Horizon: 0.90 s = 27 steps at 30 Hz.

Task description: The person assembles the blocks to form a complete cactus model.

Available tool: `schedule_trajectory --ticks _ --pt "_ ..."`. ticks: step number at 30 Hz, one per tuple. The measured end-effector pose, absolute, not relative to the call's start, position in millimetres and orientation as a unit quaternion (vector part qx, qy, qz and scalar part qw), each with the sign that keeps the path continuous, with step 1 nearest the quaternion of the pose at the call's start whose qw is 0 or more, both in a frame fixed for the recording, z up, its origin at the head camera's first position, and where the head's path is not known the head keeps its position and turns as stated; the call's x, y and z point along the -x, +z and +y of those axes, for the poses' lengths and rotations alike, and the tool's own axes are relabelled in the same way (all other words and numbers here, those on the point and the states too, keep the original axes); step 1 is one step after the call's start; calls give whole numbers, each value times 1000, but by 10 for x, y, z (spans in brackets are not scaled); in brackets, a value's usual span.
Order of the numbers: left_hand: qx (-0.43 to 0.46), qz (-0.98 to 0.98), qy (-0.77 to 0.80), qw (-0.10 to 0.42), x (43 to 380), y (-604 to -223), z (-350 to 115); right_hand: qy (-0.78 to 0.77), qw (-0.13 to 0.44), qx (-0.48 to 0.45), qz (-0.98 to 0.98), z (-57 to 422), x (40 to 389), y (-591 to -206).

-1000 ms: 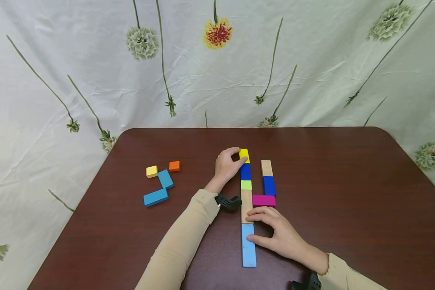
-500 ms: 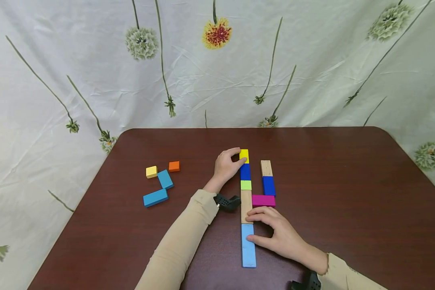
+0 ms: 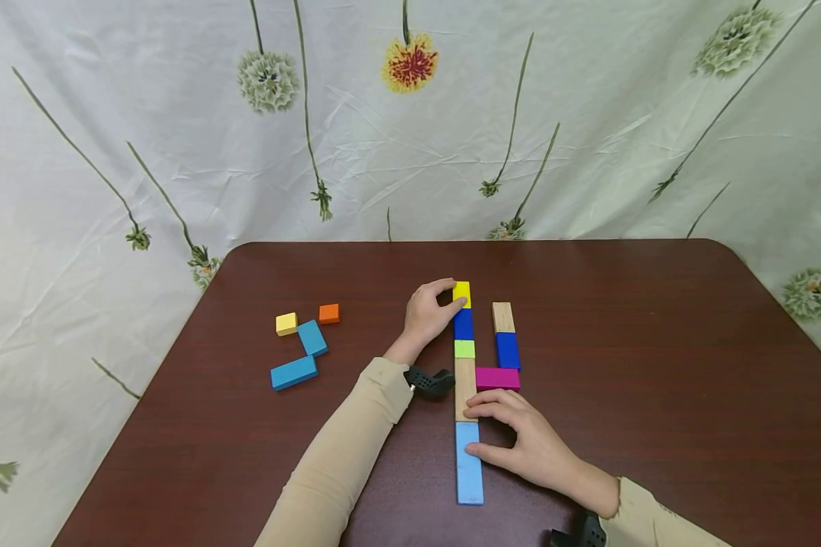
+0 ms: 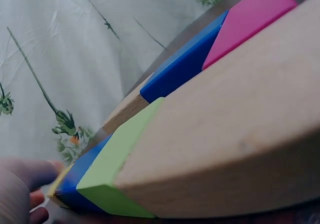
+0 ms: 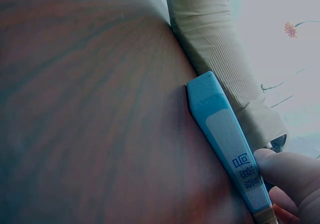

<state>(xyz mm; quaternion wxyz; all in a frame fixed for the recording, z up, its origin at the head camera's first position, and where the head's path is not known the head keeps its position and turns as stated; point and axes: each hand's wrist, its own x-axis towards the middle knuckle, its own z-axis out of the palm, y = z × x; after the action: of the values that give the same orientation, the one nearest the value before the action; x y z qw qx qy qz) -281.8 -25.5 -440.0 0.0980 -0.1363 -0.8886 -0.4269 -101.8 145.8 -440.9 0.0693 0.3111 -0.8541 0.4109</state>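
Yellow block (image 3: 461,289) partly covered by the left hand (image 3: 427,310); it is pinched between thumb and fingers. Long wooden block (image 3: 465,372) and light blue block (image 3: 468,479) are touched by spread fingers and thumb of the right hand (image 3: 520,441); neither is gripped. Both hands are cut off in their wrist views. Print on the light blue block is barely legible from the right wrist. Right wrist camera (image 3: 581,533) and desk's near edge are cropped by the head view.

Dark reddish desk (image 3: 657,342), far corners rounded, backed by white flowered cloth (image 3: 588,91). A straight row is laid toward the far edge: light blue, long wooden, green block (image 3: 464,349), blue block (image 3: 464,324), yellow. The row is met on its right side by a pink block (image 3: 498,378), which is followed toward the far edge by a second blue block (image 3: 508,351) and a short wooden block (image 3: 502,317). Toward the left edge, a loose group is seen: yellow cube (image 3: 286,324), orange block (image 3: 329,314), two sky-blue blocks (image 3: 294,373).

Against the earlier head frames, hardly any shift is detected in hands or blocks.
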Motion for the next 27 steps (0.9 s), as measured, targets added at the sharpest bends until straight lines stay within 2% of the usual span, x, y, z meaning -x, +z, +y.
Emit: schedule_trajectory --ticks 4,10,14,23,27 --pt "122 -866 -468 126 2807 -4414 -303 411 65 -307 -856 1461 1016 -4407" --pt "84 -840 -496 203 2756 -4383 -459 411 53 -300 -859 1460 1014 -4404" --pt "79 -834 -492 236 2732 -4319 -606 413 59 -305 -856 1462 1007 -4405" --pt "77 -800 -524 282 2745 -4147 -1039 414 65 -305 -855 1457 1000 -4407" --pt "66 -783 -552 280 2743 -4104 -1257 414 70 -310 -853 1454 1005 -4410"
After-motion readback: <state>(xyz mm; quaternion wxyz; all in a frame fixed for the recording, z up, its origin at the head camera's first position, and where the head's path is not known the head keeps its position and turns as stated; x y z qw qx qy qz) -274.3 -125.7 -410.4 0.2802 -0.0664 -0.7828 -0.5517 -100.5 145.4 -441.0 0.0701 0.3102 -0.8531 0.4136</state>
